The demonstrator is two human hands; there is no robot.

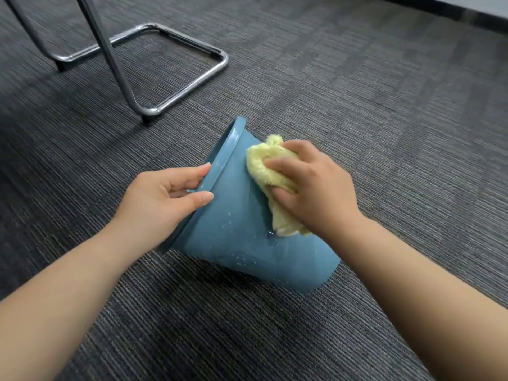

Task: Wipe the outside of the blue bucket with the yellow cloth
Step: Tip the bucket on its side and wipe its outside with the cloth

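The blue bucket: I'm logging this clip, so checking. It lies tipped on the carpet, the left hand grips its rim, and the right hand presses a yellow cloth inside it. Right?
Not quite. The head view shows the right hand pressing the yellow cloth against the outside wall of the blue bucket, not inside it. The rest holds: it lies tipped on the carpet, and the left hand grips its rim.

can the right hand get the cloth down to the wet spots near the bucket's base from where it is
Probably yes. The right hand already presses the yellow cloth on the blue bucket, and the wall below it lies bare, steadied by the left hand.
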